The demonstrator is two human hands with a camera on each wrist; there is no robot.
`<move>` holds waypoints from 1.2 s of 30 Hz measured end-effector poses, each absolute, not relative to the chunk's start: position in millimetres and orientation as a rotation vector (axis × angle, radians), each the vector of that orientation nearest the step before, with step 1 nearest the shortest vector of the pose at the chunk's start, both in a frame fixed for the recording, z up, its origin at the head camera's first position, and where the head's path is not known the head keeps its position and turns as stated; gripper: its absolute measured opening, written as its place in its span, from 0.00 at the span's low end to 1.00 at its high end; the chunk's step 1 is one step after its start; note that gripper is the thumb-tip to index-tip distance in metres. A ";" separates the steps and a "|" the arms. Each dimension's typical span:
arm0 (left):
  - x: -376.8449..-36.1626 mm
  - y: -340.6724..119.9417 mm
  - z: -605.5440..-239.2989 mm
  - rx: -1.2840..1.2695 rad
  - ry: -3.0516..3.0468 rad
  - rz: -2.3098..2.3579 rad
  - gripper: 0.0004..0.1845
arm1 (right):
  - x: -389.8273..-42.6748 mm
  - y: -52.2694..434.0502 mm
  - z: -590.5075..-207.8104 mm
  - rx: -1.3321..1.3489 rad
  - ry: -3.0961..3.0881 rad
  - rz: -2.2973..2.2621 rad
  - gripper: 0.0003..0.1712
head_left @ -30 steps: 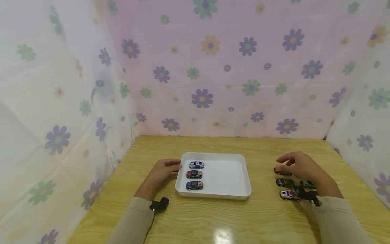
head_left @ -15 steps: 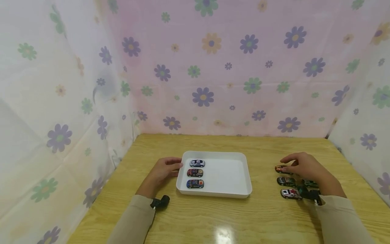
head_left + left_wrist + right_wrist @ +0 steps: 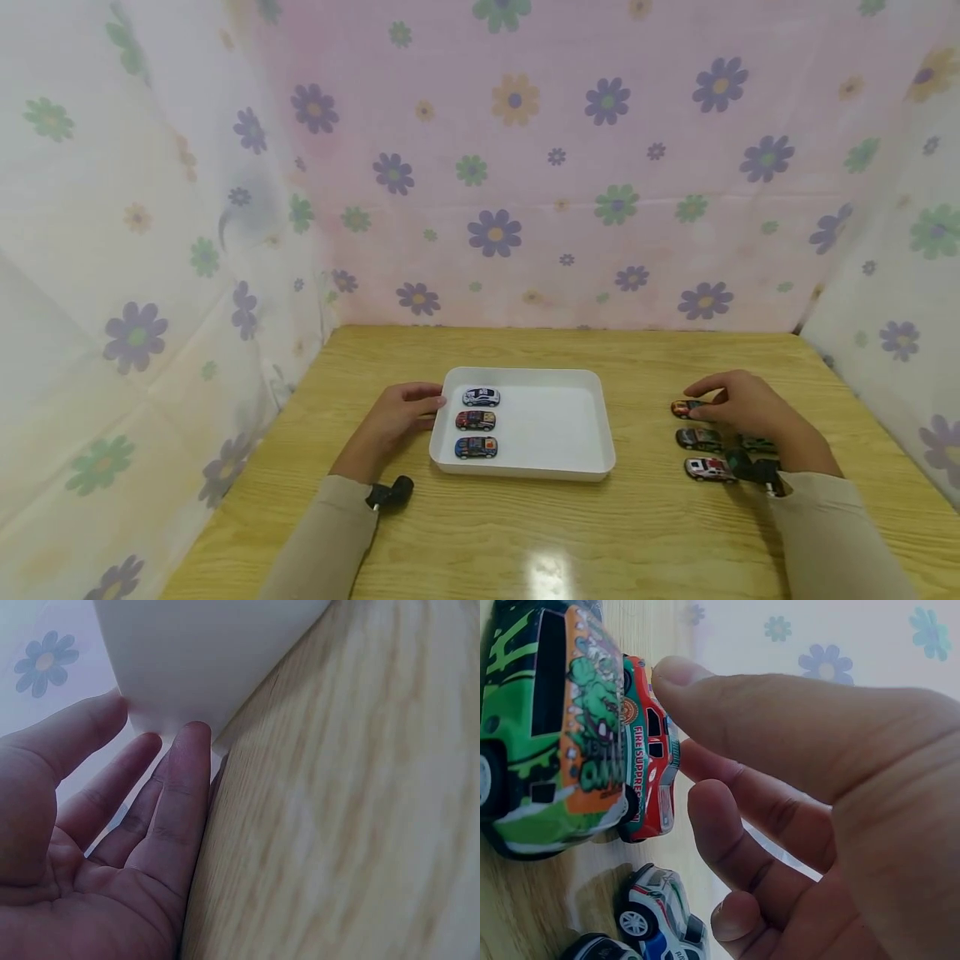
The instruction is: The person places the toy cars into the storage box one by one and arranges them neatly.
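Note:
My left hand rests against the left wall of the white tray, thumb at the rim and fingers along its corner. Inside the tray, a white toy car, a red one and a blue one stand in a column at the left. My right hand hovers low over an orange toy car, thumb on its near side and forefinger arched beyond it. Close to those fingers, the right wrist view shows a red and green car lettered "FIRE SUPPRESSION".
Nearer me are a dark green car, a white and red car and a green car partly under my wrist. A white and blue car stands below the fingers in the right wrist view. Flowered cloth surrounds the wooden table.
The head view has shifted slightly. My right hand has drawn back a little to the right over the orange car, which keeps its place. My left hand stays at the tray.

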State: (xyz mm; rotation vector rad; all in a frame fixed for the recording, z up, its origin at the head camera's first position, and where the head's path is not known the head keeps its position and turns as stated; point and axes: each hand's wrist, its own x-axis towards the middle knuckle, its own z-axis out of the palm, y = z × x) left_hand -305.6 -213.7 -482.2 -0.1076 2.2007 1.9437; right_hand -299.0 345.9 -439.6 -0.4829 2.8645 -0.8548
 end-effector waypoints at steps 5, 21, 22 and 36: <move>-305.2 -215.5 -480.4 -0.106 2.196 1.942 0.21 | -299.1 344.2 -440.3 -0.488 2.842 -0.890 0.21; -307.7 -215.3 -481.3 -0.111 2.205 1.916 0.21 | -298.5 346.2 -442.0 -0.473 2.836 -0.860 0.20; -307.7 -215.2 -481.4 -0.110 2.206 1.915 0.21 | -298.5 346.2 -442.2 -0.473 2.839 -0.855 0.20; -305.6 -213.5 -479.7 -0.120 2.210 1.913 0.21 | -299.3 346.7 -440.3 -0.442 2.858 -0.799 0.22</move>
